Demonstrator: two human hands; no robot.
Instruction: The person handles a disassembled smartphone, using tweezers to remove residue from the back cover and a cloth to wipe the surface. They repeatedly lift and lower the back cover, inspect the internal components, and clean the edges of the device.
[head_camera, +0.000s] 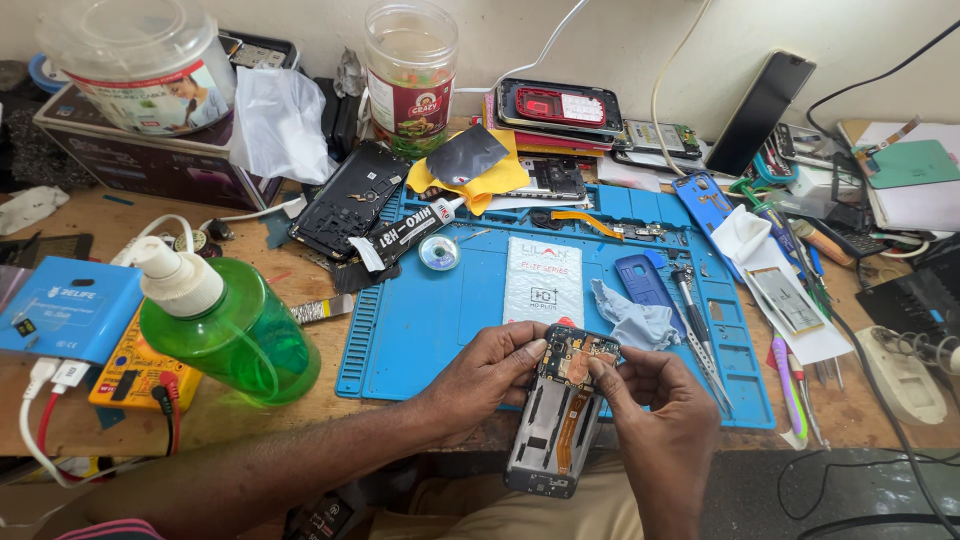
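Note:
Both my hands hold an opened phone (556, 420) with its back cover off, circuit board and orange flex cable showing. It hangs over the front edge of the bench, above my lap. My left hand (485, 375) grips the phone's upper left side, thumb on the board. My right hand (655, 400) grips the upper right side, fingertips on the top of the board. Just beyond the phone lies a blue repair mat (440, 310).
On the mat lie a white flat packet (543, 280), a grey cloth (632, 318), a blue phone cover (643, 278), tweezers and a screwdriver (695, 320) and a black glue tube (405, 235). A green spray bottle (230, 330) stands left. Phone parts, jars and cables crowd the back.

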